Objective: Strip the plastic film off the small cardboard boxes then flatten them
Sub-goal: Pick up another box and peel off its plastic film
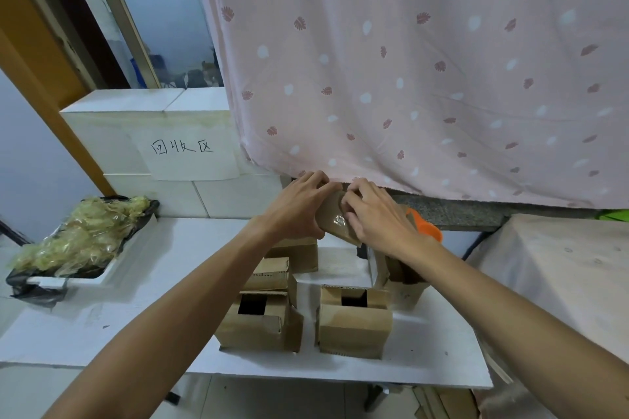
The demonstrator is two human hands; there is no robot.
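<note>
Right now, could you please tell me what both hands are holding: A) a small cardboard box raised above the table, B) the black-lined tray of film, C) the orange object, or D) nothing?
A: the left hand and the right hand both hold a small cardboard box, with glossy film on it, lifted clear of the white table.

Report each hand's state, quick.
Left hand: grips the film-wrapped cardboard box.
Right hand: fingers curled on the same box.
</note>
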